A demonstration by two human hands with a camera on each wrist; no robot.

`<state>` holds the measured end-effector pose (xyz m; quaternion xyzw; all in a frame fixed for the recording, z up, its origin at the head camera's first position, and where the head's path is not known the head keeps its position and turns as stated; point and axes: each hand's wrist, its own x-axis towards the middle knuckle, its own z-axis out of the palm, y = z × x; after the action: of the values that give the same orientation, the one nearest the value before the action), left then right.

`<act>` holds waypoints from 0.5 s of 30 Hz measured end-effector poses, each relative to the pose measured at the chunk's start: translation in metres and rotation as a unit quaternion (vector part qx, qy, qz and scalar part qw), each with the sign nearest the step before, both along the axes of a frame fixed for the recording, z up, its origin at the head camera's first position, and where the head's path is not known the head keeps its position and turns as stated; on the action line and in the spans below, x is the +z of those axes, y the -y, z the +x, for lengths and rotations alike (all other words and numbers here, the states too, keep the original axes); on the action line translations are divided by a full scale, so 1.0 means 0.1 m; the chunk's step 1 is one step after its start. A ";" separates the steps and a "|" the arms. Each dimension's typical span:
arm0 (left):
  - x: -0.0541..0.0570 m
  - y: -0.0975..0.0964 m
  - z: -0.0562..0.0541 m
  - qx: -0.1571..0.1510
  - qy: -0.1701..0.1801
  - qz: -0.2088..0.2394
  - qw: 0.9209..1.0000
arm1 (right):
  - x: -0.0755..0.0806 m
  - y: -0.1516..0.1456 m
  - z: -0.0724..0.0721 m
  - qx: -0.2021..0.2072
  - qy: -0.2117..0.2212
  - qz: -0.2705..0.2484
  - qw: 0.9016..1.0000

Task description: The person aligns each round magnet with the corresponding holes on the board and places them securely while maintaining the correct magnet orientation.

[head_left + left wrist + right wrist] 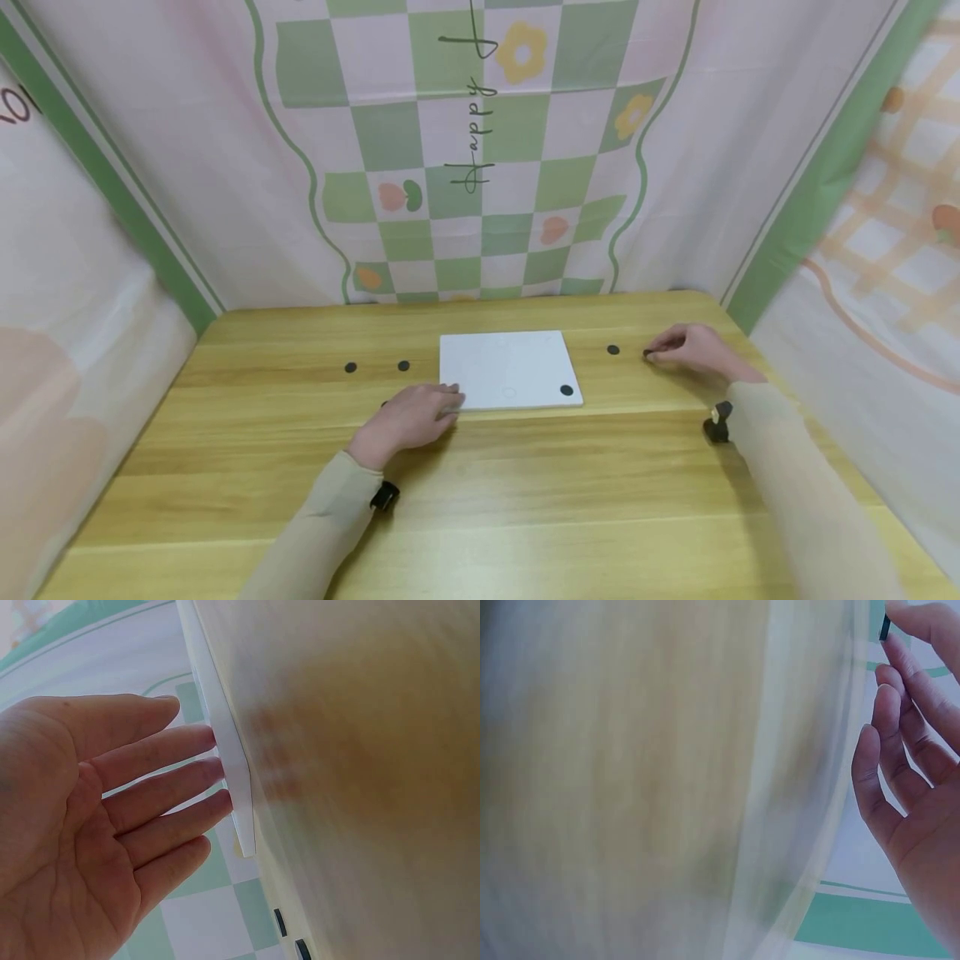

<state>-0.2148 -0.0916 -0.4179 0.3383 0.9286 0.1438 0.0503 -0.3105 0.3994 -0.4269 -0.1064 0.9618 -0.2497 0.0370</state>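
Observation:
A thin white board [502,367] lies flat in the middle of the table, faint circle outlines showing on it. My left hand [408,417] rests its fingertips at the board's front left corner, the fingers fairly straight in the left wrist view. Over at the right, my right hand [693,346] pinches a small black disc [885,628] between thumb and index finger, close over the table. One black disc [566,390] sits near the board's front right corner. Another disc [613,350] lies between the board and my right hand.
Left of the board, two more black discs [403,366] lie on the wooden table [480,517]. A small dark bit shows behind my left hand, mostly hidden. Patterned curtains [480,150] hang behind the table and at both sides.

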 end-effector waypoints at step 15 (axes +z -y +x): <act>0.00 -0.01 0.00 0.002 0.000 0.001 1.000 | -0.01 0.14 -0.05 0.006 0.009 -0.021 1.000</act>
<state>-0.2147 -0.0908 -0.4178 0.3365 0.9292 0.1447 0.0492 -0.3159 0.3858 -0.4276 -0.1105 0.9552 -0.2709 0.0449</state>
